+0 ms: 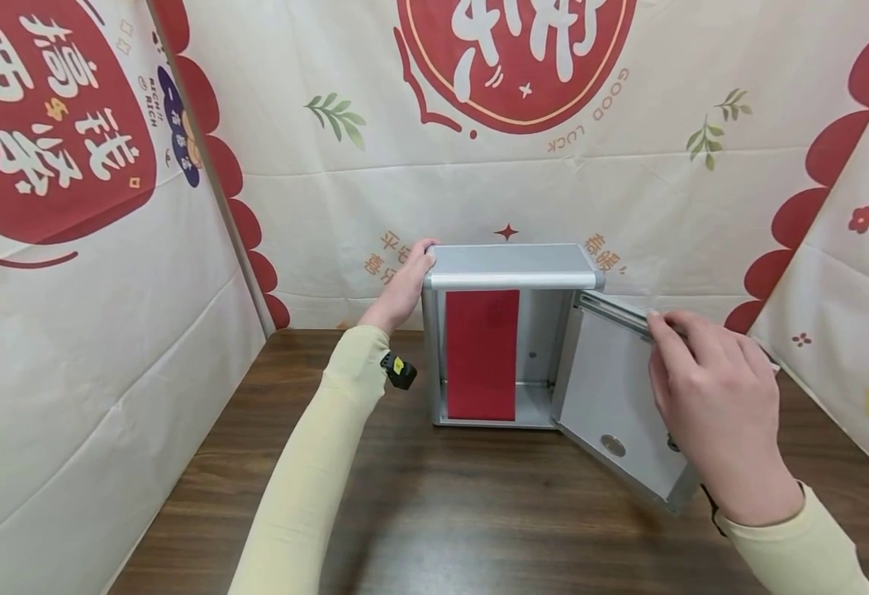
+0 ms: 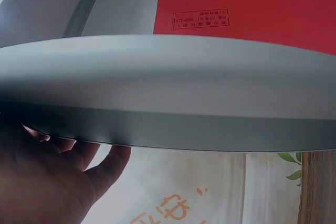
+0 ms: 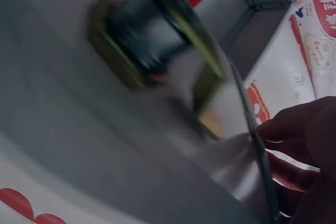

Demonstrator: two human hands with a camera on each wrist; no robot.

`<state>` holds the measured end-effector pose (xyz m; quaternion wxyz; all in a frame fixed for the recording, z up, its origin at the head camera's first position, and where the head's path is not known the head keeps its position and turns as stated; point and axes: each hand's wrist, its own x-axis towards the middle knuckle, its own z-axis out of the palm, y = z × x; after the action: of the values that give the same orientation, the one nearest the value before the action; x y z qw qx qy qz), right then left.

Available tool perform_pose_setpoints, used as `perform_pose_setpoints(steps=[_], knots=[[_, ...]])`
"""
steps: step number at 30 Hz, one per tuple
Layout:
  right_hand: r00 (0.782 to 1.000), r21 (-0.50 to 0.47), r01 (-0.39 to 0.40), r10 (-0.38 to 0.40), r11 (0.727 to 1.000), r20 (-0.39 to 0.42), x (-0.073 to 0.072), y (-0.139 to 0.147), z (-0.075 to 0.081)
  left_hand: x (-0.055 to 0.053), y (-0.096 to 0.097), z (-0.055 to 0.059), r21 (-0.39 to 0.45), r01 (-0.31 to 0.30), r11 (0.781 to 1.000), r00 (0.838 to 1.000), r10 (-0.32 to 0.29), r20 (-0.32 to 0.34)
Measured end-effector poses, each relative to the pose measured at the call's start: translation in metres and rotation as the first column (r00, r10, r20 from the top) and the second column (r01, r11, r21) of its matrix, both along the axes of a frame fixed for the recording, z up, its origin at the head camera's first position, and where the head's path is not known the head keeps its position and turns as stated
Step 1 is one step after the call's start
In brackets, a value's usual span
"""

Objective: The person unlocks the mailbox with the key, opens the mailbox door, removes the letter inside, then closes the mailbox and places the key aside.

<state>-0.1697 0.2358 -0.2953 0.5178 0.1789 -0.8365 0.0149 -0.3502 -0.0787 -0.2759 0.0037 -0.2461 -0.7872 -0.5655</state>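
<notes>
A silver metal box (image 1: pixel 512 263) stands upright on the table, its front door (image 1: pixel 609 380) swung out to the right. Inside, a flat red envelope (image 1: pixel 481 355) leans upright against the back; the left wrist view shows small print in a frame on it. My left hand (image 1: pixel 405 289) grips the box's top left corner, fingers on the outer side. My right hand (image 1: pixel 717 397) pinches the door's free edge between thumb and fingers. A cylindrical lock (image 3: pixel 144 35) with a yellowish metal tab juts from the door's inner face, blurred in the right wrist view.
The brown wooden table (image 1: pixel 420 512) runs beneath the box. A printed cloth (image 1: pixel 315 207) hangs close behind it, with more cloth at the left and right sides. A round hole (image 1: pixel 613 445) shows low on the door.
</notes>
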Motion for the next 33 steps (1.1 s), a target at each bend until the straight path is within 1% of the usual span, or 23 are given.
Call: perform_pose_setpoints(steps=[2, 4, 12, 15, 18, 20, 25, 29, 31, 33], knots=[[0.999, -0.033, -0.004, 0.003, 0.999, -0.032, -0.004, -0.001, -0.003, 0.000, -0.001, 0.000, -0.001, 0.002, 1.000, 1.000, -0.002, 0.005], [0.999, -0.061, -0.007, 0.005, 0.998, -0.045, -0.006, -0.002, -0.005, 0.000, -0.001, 0.000, -0.003, 0.002, 1.000, 1.000, -0.002, 0.010], [0.999, -0.171, 0.008, -0.017, 0.985, -0.048, -0.012, -0.004, -0.009, 0.002, -0.001, 0.001, -0.013, -0.007, 1.000, 1.000, 0.007, 0.004], [0.998, -0.190, 0.013, -0.024, 0.982, -0.055, -0.012, -0.004, -0.010, 0.002, 0.001, 0.000, -0.015, -0.002, 1.000, 1.000, 0.002, 0.004], [0.999, -0.202, 0.004, -0.014, 0.979, -0.050, -0.011, -0.004, -0.011, 0.002, 0.004, -0.002, -0.010, 0.001, 1.000, 1.000, 0.000, 0.007], [0.998, -0.208, -0.023, 0.011, 0.978, -0.058, -0.011, -0.004, -0.011, 0.001, 0.005, -0.002, -0.004, -0.001, 1.000, 1.000, 0.001, 0.012], [0.991, -0.208, -0.122, 0.108, 0.971, -0.076, -0.013, -0.009, -0.010, 0.000, 0.004, -0.001, 0.007, 0.000, 1.000, 1.000, 0.000, 0.025], [0.985, -0.208, -0.173, 0.168, 0.963, -0.042, -0.015, -0.018, -0.010, 0.001, 0.002, 0.000, 0.009, -0.009, 1.000, 1.000, 0.009, 0.022], [0.979, -0.208, -0.204, 0.201, 0.956, -0.036, -0.017, -0.024, -0.010, 0.000, 0.001, 0.000, 0.009, -0.008, 1.000, 1.000, 0.008, 0.020], [0.968, -0.212, -0.251, 0.248, 0.944, -0.041, -0.020, -0.032, -0.010, -0.001, 0.000, 0.000, 0.010, -0.007, 1.000, 1.000, 0.006, 0.020]])
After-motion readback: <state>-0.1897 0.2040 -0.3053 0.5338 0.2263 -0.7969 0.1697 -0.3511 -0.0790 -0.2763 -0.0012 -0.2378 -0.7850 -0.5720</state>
